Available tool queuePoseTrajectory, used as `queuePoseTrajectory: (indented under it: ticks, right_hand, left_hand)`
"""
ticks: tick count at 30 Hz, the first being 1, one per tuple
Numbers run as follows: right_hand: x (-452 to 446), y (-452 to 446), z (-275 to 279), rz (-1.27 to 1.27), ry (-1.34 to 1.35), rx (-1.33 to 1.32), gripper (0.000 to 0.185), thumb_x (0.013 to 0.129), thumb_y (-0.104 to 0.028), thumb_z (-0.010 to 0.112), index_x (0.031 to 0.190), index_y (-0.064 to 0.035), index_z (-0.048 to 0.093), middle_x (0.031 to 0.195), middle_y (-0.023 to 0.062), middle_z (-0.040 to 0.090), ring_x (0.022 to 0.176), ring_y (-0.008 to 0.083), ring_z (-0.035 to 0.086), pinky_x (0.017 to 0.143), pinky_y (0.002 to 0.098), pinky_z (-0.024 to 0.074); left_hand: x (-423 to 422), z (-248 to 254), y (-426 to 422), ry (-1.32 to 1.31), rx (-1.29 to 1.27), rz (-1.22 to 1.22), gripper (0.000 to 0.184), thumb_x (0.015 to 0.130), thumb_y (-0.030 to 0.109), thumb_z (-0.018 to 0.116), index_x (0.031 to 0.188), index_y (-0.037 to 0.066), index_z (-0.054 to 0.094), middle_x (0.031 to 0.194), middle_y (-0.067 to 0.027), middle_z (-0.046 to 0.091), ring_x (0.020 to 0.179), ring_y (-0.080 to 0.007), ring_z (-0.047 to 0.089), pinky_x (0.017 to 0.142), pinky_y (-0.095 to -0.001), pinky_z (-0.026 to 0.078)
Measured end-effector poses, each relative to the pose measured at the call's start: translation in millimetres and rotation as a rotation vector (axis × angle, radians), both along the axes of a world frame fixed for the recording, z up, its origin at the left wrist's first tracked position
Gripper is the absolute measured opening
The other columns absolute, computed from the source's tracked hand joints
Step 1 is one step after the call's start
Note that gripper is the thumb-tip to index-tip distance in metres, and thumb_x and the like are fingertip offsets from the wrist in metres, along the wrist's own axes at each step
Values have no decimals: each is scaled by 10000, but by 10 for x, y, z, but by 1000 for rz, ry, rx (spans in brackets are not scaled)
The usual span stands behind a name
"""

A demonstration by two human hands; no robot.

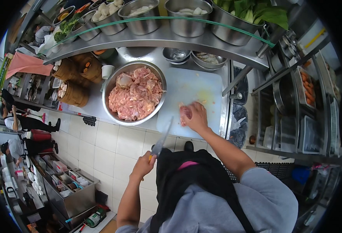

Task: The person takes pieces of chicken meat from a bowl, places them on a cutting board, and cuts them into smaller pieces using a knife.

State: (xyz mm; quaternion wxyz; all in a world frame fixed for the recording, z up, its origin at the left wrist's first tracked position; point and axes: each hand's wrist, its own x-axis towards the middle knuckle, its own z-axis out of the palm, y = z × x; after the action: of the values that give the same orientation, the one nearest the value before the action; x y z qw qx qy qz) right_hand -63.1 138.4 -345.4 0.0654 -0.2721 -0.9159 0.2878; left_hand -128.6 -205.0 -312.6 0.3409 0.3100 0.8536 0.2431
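Observation:
My left hand (143,165) is closed round the handle of a knife (164,136). Its blade slants up toward the near left edge of a white cutting board (202,79). On that board, my right hand (197,117) grips a piece of raw meat (185,112), fingers over its right side. The knife's tip is close to the meat but apart from it. To the left of the board stands a large metal bowl (105,101), heaped with raw, pinkish chicken pieces (135,95). Small yellowish bits and a wet stain mark the board.
Behind the board are small metal bowls (175,55), one holding shrimp (206,58). A steel shelf (151,37) with pots of vegetables overhangs the counter. Bamboo steamers (73,93) and a white cup (107,72) stand left. Racks (295,128) line the right; two people are far left.

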Motion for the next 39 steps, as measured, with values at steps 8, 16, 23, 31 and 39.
queuePoseTrajectory:
  ticks: [8, 16, 23, 31, 39]
  right_hand:
    - [-175, -16, -259, -155, -107, 2, 276, 794, -253, 686, 988, -61, 730, 998, 177, 725, 922, 382, 726, 814, 478, 585]
    - [-98, 497, -630, -406, 231, -1213, 173, 863, -165, 604, 949, -30, 668, 875, 104, 693, 777, 262, 682, 721, 393, 541]
    - [-103, 649, -383, -127, 281, -1571, 129, 976, -153, 626, 1070, -65, 631, 948, 40, 654, 805, 133, 611, 759, 323, 519]
    - [-414, 796, 276, 273, -86, -1468, 159, 953, -166, 650, 1058, -48, 669, 900, 37, 656, 782, 133, 647, 662, 272, 509]
    - [-729, 780, 602, 739, -777, -851, 56, 796, -108, 632, 792, -56, 653, 625, 17, 576, 475, 164, 501, 415, 314, 367]
  left_hand:
    - [132, -560, 90, -115, 37, 290, 347, 1042, 348, 581, 1041, 1, 583, 870, -302, 691, 863, -539, 663, 725, -565, 524]
    - [104, -886, 46, -24, 111, 220, 370, 1071, 362, 543, 950, 13, 547, 600, -95, 549, 439, -189, 571, 415, -352, 476]
    - [54, -513, 224, -261, 59, 325, 347, 1071, 364, 558, 935, 46, 541, 569, -40, 516, 415, -141, 512, 400, -312, 436]
    - [8, -579, 275, -288, 35, 343, 327, 1072, 357, 568, 937, 61, 536, 560, -25, 503, 414, -130, 499, 396, -312, 424]
    - [0, -558, 289, -311, -10, 335, 377, 1071, 374, 553, 933, 23, 550, 654, -90, 580, 479, -184, 577, 444, -354, 485]
